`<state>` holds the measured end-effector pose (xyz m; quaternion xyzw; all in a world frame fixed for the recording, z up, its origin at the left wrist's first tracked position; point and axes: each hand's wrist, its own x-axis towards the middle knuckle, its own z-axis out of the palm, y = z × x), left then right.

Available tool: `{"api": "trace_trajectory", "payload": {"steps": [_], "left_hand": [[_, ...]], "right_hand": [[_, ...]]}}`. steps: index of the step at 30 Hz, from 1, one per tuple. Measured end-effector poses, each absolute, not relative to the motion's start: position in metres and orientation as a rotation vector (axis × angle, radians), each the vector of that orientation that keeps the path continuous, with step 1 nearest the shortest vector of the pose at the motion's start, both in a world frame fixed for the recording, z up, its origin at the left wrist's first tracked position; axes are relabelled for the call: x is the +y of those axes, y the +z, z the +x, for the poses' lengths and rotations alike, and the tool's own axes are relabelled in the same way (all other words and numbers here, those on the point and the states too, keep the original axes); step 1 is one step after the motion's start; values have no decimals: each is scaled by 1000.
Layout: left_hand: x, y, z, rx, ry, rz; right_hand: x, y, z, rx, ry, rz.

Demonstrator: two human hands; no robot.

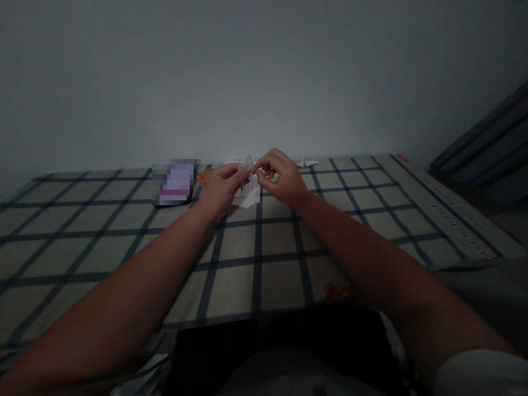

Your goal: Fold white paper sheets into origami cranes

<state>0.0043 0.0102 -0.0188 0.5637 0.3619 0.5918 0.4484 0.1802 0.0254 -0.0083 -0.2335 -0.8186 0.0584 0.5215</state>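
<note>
Both my arms reach forward over a checked cloth surface point(256, 258). My left hand point(220, 190) and my right hand point(280, 179) meet at a small white folded paper piece point(246, 165), each pinching it with fingertips closed. The paper stands upright between the two hands. More white paper point(249, 199) lies flat on the cloth just under the hands. The light is dim, so the folds are hard to make out.
A blurred-out flat object on a dark case point(176, 182) lies left of my left hand. A small white folded paper figure point(307, 162) sits near the wall behind my right hand. A grey wall runs along the back; dark slatted furniture point(490, 148) stands at right.
</note>
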Motion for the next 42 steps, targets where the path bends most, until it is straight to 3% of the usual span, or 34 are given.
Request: {"api": "trace_trajectory", "payload": {"steps": [14,42], "left_hand": [[6,-14,7,1014,1497,1463],[3,-11,3,1025,1573,1523]], "right_hand": [[27,-6,179,-1907,201,-578],[42,-19,173,-1671,946,-625]]}}
